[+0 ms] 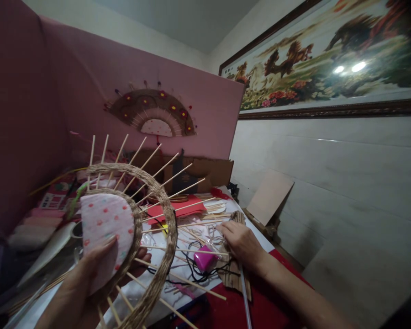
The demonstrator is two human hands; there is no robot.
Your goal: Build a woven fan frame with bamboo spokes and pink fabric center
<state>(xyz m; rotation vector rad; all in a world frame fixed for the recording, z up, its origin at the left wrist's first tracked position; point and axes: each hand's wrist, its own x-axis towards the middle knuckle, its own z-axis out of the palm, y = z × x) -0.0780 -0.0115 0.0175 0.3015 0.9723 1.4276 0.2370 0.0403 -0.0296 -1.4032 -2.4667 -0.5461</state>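
The left hand is closed on a half-round fan frame, thumb across its front and fingers behind, holding it up at the near left. The frame has a pale fabric half-disc with red dots, thin wooden sticks spreading outward like rays, and a curved band of brown braided cord crossing them.

To the right, the right hand is lowered, fingers curled, over brown corrugated cardboard on the table; whether it grips anything cannot be told. A clear rod runs from below it toward the near edge.

Between the hands, past the frame, lie a bright magenta block and tangled black cord. Farther back is red paper, then a cardboard box.

At the far side, a decorated brown fan with small flowers hangs on a pink panel. High at the far right, a framed picture shows horses.
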